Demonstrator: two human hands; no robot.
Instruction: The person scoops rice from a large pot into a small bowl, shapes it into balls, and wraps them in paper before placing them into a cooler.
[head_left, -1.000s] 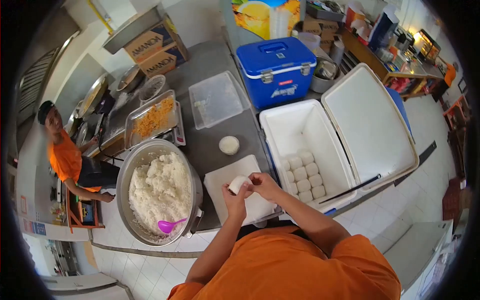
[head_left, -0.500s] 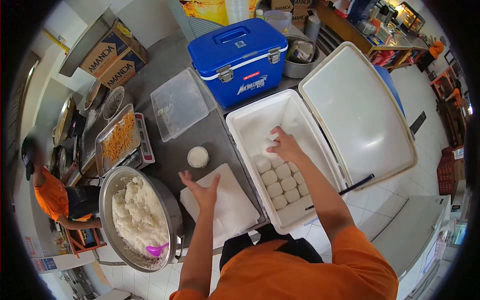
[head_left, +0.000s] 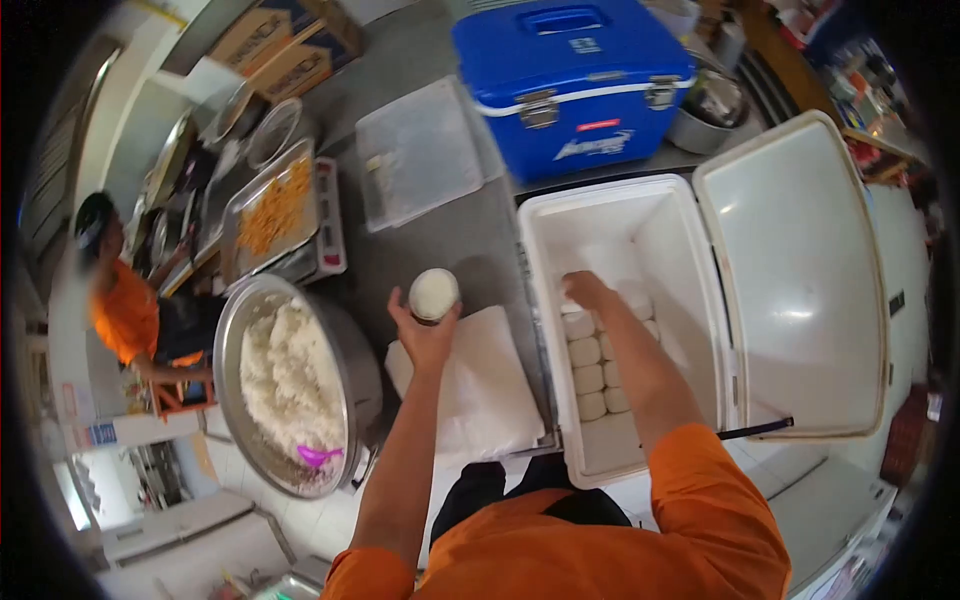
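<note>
My left hand (head_left: 424,338) is closed around a small round cup (head_left: 435,294) filled with white stuff that looks like rice. Under that wrist lies a stack of white paper sheets (head_left: 480,390). My right hand (head_left: 590,290) reaches inside an open white cooler box (head_left: 640,187), near its left wall. Its fingers are bent together, and whatever they hold is hidden. Below it, several rounded white bundles (head_left: 587,378) sit in rows on the cooler's floor, partly covered by my forearm.
A large metal pot of white rice (head_left: 290,370) with a purple scoop (head_left: 318,456) stands left. Beyond are a tray of orange-brown crumbs (head_left: 275,210), clear plastic lids (head_left: 418,155) and a blue cooler (head_left: 580,90). The white cooler's lid (head_left: 795,270) hangs open rightward. A co-worker (head_left: 130,310) stands far left.
My left hand, open above the paper before, has moved up and taken hold of the cup. My right hand has shifted toward the cooler's left wall, its fingers now closer together. The view has turned.
</note>
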